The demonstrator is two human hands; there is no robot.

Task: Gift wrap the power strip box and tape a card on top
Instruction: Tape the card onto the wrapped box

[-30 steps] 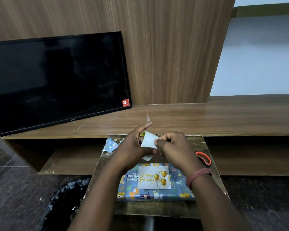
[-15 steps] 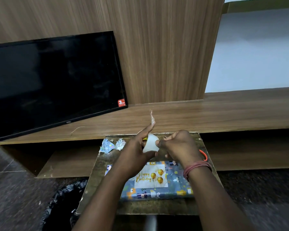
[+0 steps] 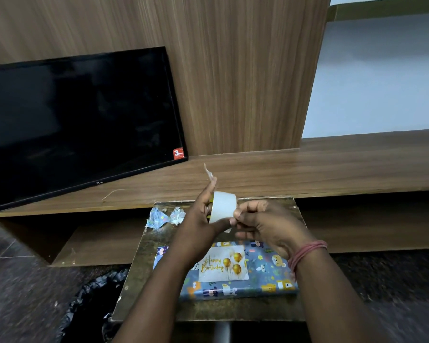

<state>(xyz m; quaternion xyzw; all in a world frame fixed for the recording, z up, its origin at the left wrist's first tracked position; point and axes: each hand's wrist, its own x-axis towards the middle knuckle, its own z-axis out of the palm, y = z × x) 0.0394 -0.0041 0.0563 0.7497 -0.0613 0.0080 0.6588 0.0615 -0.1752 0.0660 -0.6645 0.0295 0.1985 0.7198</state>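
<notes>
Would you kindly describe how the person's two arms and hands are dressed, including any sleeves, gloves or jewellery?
Both forearms are bare, with no sleeves in view and no gloves. The left hand shows no jewellery that can be made out. The right hand has a bundle of thin reddish-pink thread bands wound several times around its wrist. No watch or rings are visible.

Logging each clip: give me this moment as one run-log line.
stage: pulling tape | left hand: holds tape roll | right hand: pinches tape end | card: lies on wrapped box | box: on table
</notes>
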